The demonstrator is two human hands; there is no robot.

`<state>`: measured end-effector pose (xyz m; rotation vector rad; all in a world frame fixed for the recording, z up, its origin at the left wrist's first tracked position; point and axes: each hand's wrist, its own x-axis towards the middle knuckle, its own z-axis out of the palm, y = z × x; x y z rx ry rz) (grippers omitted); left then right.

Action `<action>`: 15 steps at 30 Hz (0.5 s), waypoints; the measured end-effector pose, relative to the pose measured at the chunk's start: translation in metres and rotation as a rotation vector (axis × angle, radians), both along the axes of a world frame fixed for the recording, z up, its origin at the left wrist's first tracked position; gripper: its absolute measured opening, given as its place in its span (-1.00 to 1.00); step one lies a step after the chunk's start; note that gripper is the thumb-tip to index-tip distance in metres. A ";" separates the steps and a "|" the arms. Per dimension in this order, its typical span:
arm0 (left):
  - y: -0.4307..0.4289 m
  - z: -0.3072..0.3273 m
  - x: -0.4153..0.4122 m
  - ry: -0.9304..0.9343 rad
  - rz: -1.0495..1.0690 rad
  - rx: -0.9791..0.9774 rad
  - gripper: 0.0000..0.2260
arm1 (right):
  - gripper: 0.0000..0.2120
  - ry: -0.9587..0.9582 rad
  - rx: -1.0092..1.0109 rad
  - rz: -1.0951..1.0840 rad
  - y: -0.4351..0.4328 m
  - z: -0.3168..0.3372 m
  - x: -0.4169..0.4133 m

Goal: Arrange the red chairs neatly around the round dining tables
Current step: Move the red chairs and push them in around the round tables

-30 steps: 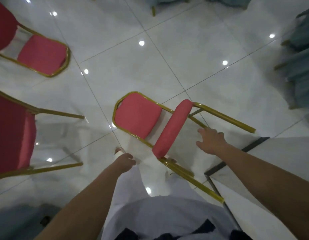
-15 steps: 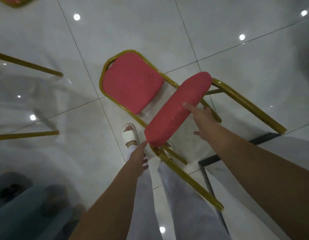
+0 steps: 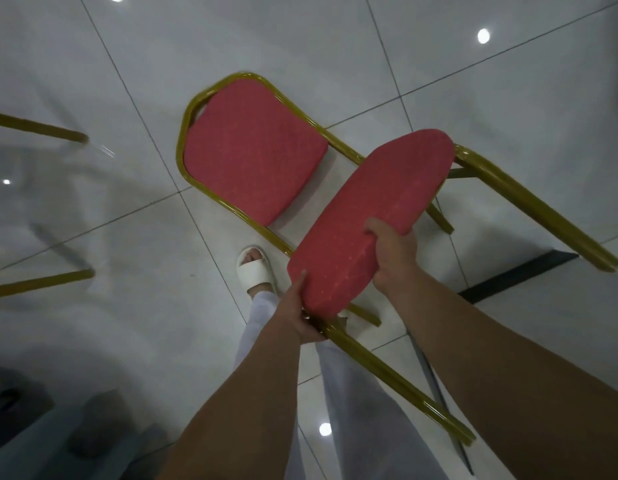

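A red chair (image 3: pixel 252 150) with a gold metal frame lies tipped on the white tile floor in front of me, backrest pad flat near the floor, seat cushion (image 3: pixel 366 216) raised toward me, legs pointing right and down. My right hand (image 3: pixel 390 251) grips the edge of the seat cushion. My left hand (image 3: pixel 300 317) holds the lower corner of the cushion where it meets the gold frame tube.
Gold legs of another chair (image 3: pixel 41 206) jut in at the left edge. A dark metal frame (image 3: pixel 508 278) lies on the floor at right, under the chair's legs. My foot in a white sandal (image 3: pixel 254 268) stands beside the chair. Grey blurred shapes fill the lower left corner.
I have stepped closer to the tipped chair. Both hands, open and apart from it before, have closed on the seat cushion and frame.
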<state>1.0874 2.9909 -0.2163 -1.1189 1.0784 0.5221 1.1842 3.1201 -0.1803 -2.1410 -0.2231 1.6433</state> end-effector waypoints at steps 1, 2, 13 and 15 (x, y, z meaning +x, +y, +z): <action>0.003 -0.001 -0.001 -0.014 -0.018 -0.024 -0.23 | -0.40 -0.002 -0.002 -0.010 0.001 -0.002 0.001; 0.004 -0.002 -0.001 -0.026 -0.034 -0.040 -0.25 | -0.42 -0.004 0.001 -0.020 0.001 -0.003 0.002; 0.045 0.017 -0.033 0.211 0.125 -0.044 -0.84 | -0.48 0.063 0.093 -0.037 0.043 0.025 -0.045; 0.058 0.029 -0.047 0.263 0.128 -0.016 -0.81 | -0.52 0.109 0.124 -0.036 0.055 0.039 -0.055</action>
